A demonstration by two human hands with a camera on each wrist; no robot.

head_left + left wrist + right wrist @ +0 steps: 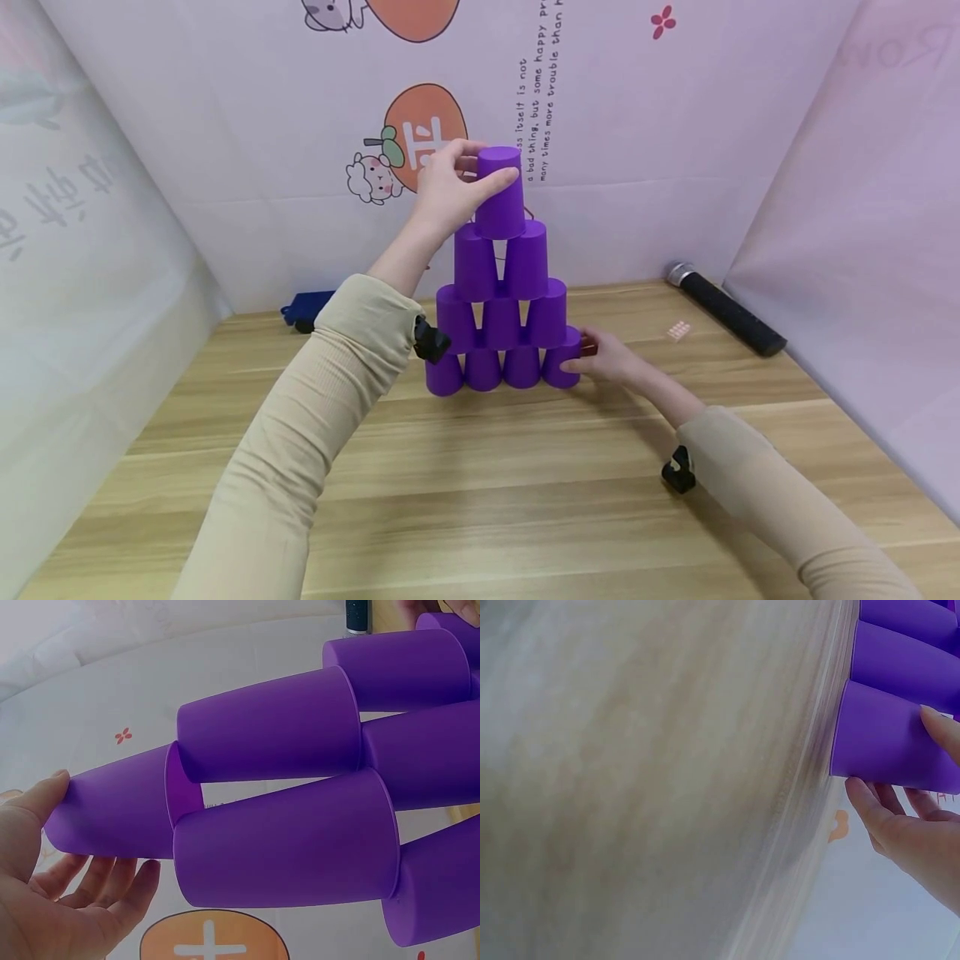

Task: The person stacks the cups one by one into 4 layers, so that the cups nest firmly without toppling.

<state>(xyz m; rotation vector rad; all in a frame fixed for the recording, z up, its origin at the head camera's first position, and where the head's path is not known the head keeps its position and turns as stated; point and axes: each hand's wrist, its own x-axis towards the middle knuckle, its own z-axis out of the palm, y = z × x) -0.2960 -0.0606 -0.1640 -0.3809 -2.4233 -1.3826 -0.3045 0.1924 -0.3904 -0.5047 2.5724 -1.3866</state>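
Observation:
Purple cups stand upside down in a four-row pyramid on the wooden table. Its single top cup (501, 204) is between the thumb and fingers of my left hand (448, 190). In the left wrist view, the rim of that top cup (112, 806) overlaps the bases of the two second-row cups, one of them the lower cup (289, 844). Down at the right end of the bottom row, my right hand (613, 360) holds the corner cup (558, 367), thumb on the near side and fingers behind. The right wrist view shows this corner cup (892, 739) with its rim at the tabletop.
A black microphone (727, 310) with a silver head lies at the back right, beside a small pinkish patterned piece (678, 331). Behind my left arm is a dark blue object (307, 308). A printed white sheet (600, 225) hangs close behind the pyramid.

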